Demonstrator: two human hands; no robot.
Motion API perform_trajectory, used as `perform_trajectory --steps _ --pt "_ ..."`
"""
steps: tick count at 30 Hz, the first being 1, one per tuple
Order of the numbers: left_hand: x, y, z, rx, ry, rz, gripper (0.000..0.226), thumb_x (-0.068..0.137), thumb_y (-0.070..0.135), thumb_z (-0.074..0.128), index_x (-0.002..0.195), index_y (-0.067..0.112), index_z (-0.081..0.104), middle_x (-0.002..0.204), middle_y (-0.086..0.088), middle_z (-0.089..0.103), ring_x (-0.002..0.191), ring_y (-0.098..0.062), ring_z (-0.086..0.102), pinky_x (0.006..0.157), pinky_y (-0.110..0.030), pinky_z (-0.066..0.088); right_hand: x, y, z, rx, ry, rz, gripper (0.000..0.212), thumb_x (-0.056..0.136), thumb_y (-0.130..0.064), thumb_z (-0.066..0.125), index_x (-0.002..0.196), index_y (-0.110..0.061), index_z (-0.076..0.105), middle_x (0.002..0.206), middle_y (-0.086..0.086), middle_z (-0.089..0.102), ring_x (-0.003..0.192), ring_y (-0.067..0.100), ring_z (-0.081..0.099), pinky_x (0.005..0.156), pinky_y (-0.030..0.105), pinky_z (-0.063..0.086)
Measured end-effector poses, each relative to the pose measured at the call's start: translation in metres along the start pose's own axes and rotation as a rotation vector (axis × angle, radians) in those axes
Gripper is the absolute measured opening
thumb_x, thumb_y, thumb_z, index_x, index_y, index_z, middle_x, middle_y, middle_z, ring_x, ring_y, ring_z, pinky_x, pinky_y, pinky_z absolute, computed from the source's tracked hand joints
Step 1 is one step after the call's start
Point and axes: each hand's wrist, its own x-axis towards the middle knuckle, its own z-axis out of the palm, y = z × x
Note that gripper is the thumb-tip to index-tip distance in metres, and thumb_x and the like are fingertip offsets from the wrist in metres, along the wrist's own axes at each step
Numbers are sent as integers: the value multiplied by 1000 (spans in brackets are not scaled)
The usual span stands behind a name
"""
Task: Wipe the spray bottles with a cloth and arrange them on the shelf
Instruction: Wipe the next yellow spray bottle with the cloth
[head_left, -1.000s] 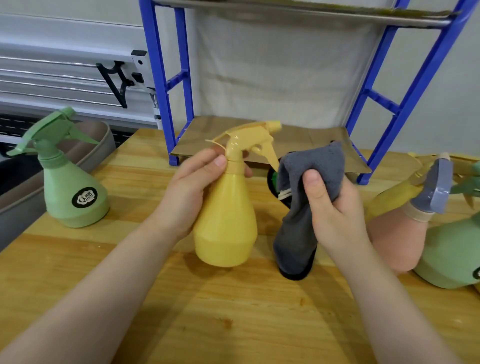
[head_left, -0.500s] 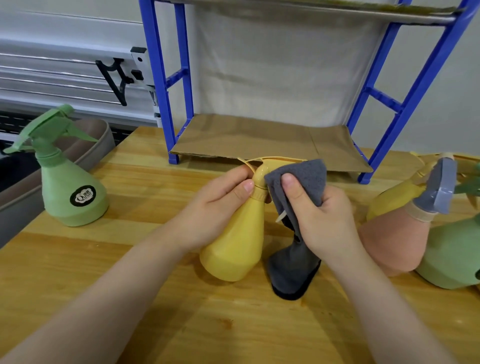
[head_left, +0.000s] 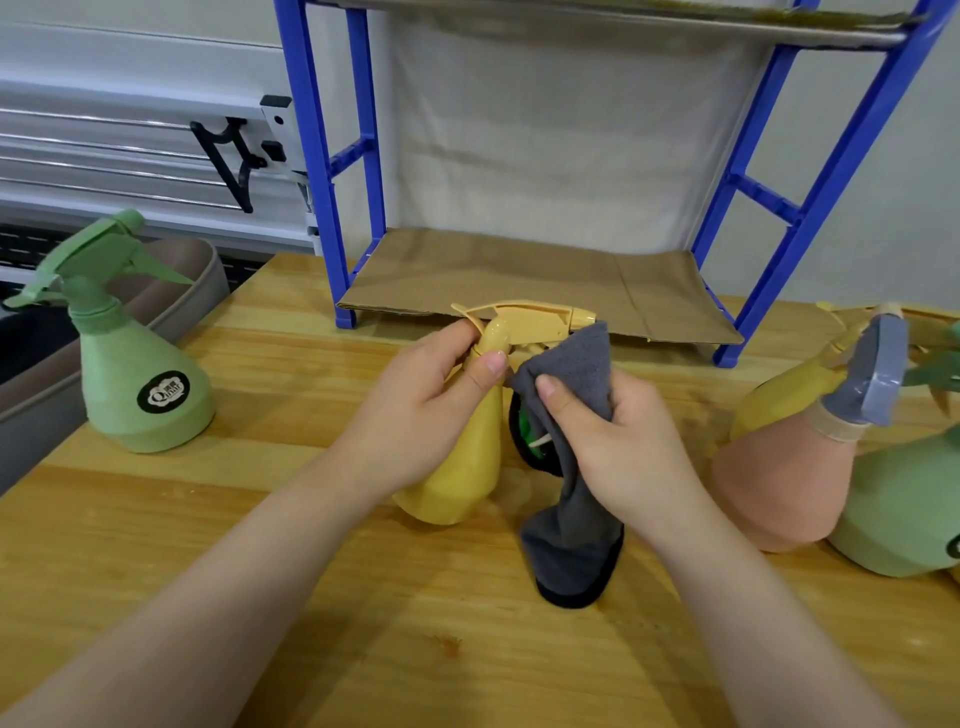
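My left hand (head_left: 421, 410) grips the neck of a yellow spray bottle (head_left: 467, 467), which is tilted away from me with its base low over the wooden table (head_left: 208, 545). My right hand (head_left: 618, 447) holds a grey cloth (head_left: 571, 525) against the bottle's trigger head; the cloth's lower end hangs down to the table. A blue shelf rack (head_left: 322, 171) with a cardboard-lined bottom shelf (head_left: 519, 275) stands just behind. A green spray bottle (head_left: 130, 374) stands at the left.
At the right lie a pink bottle with a grey-blue trigger (head_left: 789, 467), another yellow bottle (head_left: 779, 395) and a green bottle (head_left: 904, 509). A grey bin (head_left: 171, 306) sits beyond the table's left edge. A dark object with green shows behind the cloth.
The yellow bottle tipped from upright to leaning away, its head now level. My right hand brought the cloth up onto the trigger head and rubs there.
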Motion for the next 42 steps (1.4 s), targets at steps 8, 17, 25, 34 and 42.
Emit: perform_trajectory --steps 8,17,25,34,42 --pt "-1 5 -1 -75 32 -47 30 95 39 45 101 16 63 85 13 68 81 -6 62 74 -34 49 -2 1 -3 -223 157 -137 55 81 -65 43 53 -19 52 47 -10 53 45 7 50 43 20 34" --pt "-2 6 -10 -109 -238 54 27 95 38 49 97 17 65 90 5 67 88 -14 63 78 -31 48 -1 -9 -14 126 94 -256 27 81 -52 62 84 -25 61 71 -18 66 69 0 63 60 12 46" --pt "-1 9 -12 435 -155 333 18 92 40 48 83 25 52 82 14 48 82 -2 42 80 -25 34 -6 -16 -16 -392 121 -337 27 83 -57 63 79 -33 51 67 -12 63 64 4 61 51 16 44" --pt "-2 9 -7 226 -184 308 29 92 41 50 93 16 64 91 15 56 90 -2 52 83 -30 40 -7 -12 -12 -430 338 -492 42 92 -52 46 60 -25 43 50 -11 43 46 12 48 45 16 31" --pt "-1 2 -7 -124 -131 54 33 89 41 56 102 13 68 98 -3 69 98 -25 65 87 -53 50 -4 -25 -11 306 230 -50 28 74 -47 59 78 -19 62 60 -14 65 60 -1 62 56 14 48"
